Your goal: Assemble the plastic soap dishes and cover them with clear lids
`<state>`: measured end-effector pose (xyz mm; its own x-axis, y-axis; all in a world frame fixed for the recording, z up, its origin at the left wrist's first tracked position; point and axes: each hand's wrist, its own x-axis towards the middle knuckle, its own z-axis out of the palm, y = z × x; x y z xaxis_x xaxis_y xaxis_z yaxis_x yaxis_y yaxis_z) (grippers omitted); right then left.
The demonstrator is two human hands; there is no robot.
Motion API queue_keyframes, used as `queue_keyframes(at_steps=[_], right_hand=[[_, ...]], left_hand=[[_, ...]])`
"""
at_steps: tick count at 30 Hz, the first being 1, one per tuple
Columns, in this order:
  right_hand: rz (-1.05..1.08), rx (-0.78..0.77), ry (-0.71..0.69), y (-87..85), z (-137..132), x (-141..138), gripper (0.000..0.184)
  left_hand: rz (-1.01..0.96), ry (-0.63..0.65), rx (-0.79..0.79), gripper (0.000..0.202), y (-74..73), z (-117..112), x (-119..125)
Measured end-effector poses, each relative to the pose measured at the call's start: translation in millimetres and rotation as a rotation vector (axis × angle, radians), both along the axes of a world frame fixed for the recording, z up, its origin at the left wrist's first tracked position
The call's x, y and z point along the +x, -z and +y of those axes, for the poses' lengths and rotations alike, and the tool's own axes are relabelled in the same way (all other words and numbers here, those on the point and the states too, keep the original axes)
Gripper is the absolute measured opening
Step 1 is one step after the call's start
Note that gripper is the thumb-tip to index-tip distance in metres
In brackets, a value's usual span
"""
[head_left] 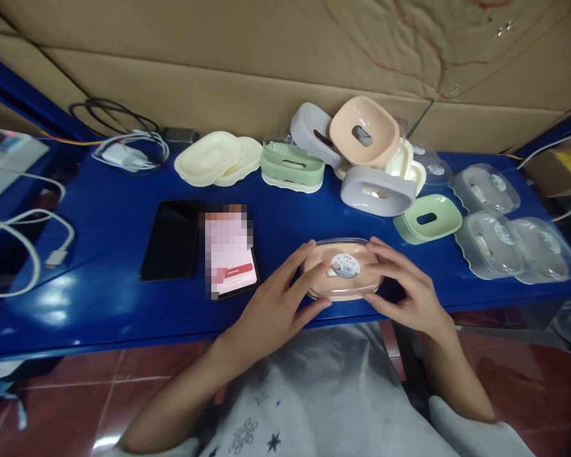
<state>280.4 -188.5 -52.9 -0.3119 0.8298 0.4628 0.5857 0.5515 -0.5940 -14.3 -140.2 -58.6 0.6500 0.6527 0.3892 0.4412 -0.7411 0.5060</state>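
A peach soap box [343,270] with a clear lid and a round sticker rests near the front edge of the blue table [105,285]. My left hand [278,301] grips its left side, thumb on the lid and fingers curled round the rim. On the opposite side, my right hand [406,285] clasps the box with its fingers bent over the lid edge. Both hands are closed on the box.
A black phone [171,240] and a second phone [229,254] lie to the left. Behind are cream trays [216,158], green [292,166], grey [378,189] and peach [364,130] soap dishes, another green dish [427,219], clear lids [514,244] at right, cables and charger [124,152] at left.
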Motion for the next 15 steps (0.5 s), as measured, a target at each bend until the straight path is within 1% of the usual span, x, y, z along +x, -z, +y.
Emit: queue_keyframes(at_steps=[6,9,15], right_hand=[[-0.163,-0.023,-0.022,-0.9,-1.1,-3.2,0.081],[-0.199,0.008,-0.015,-1.0,-2.5,-4.0,0.086],[-0.276,0.066,0.001,-2.1,-4.6,-6.7,0.088]], left_hand=[[0.018,-0.005,0.040,0.070,3.5,1.9,1.0],[0.025,-0.025,0.039,0.064,3.2,1.2,1.2],[0.025,-0.035,0.054,0.058,3.4,0.5,1.3]])
